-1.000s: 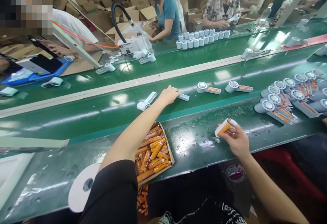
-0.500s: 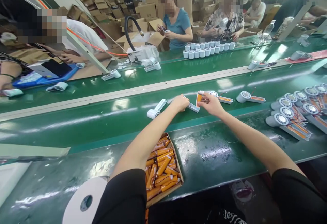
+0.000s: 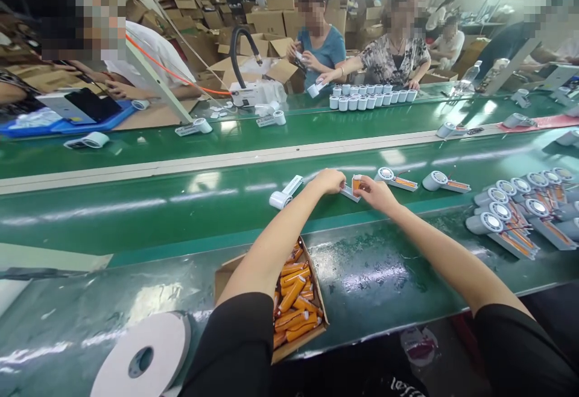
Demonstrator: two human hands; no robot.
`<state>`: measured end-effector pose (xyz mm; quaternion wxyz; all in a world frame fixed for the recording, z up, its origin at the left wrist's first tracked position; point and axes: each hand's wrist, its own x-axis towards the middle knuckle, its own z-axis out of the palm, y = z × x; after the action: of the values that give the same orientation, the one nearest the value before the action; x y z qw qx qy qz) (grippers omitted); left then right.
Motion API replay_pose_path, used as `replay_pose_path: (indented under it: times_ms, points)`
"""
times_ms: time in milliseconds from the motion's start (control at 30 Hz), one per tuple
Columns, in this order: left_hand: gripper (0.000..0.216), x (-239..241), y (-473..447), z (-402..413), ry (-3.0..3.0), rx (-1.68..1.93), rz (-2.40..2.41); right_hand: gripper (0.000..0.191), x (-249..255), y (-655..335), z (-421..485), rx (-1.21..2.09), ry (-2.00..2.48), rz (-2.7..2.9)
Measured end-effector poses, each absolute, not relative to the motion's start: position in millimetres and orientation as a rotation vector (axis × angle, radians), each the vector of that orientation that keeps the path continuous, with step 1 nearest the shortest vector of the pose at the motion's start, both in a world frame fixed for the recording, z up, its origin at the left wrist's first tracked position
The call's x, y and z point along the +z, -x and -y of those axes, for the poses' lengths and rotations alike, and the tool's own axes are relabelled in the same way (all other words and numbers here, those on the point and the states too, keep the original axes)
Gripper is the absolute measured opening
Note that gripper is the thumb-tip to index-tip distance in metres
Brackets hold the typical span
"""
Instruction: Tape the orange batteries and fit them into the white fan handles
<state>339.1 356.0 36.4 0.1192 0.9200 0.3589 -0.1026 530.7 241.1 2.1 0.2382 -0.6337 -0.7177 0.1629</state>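
Over the green conveyor, my left hand (image 3: 332, 181) is closed around the head end of a white handheld fan housing, which it mostly hides. The housing's handle (image 3: 351, 193) sticks out to the right. My right hand (image 3: 378, 194) pinches an orange-wrapped battery (image 3: 356, 184) upright at the handle's far end; I cannot tell whether the two touch. Left of my hands lies another white fan (image 3: 281, 199). To the right are two fan housings (image 3: 385, 175) (image 3: 435, 180) with orange in their open handles.
An open cardboard box (image 3: 322, 300) of orange batteries stands under my left forearm. A large white tape roll (image 3: 169, 349) lies left of it. Grouped fan housings (image 3: 485, 223) fill the right bench. Across the belt, co-workers sit behind rows of white cylinders (image 3: 362, 103).
My view has shifted slightly. Both hands stay at the same fan housing, the battery still in my right fingers. Across the belt, a co-worker's arm has stretched out with a white part.
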Motion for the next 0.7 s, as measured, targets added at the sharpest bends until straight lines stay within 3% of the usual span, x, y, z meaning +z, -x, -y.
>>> replay_pose_path:
  times_ms: [233, 500, 700]
  points:
    - [0.021, 35.7, -339.4, -362.4, -2.566, -0.13, -1.121, 0.041, 22.3, -519.2, -242.4, 0.314, 1.992, 2.264]
    - [0.029, 34.5, -353.7, -344.1, -2.419, 0.056, -1.315, 0.043, 31.2, -499.6, -259.6, 0.382, 2.118, 2.462]
    - [0.052, 65.1, -300.5, -295.1, -2.414, 0.349, -1.26, 0.048, 62.5, -520.3, -239.4, 0.451, 2.041, 2.414]
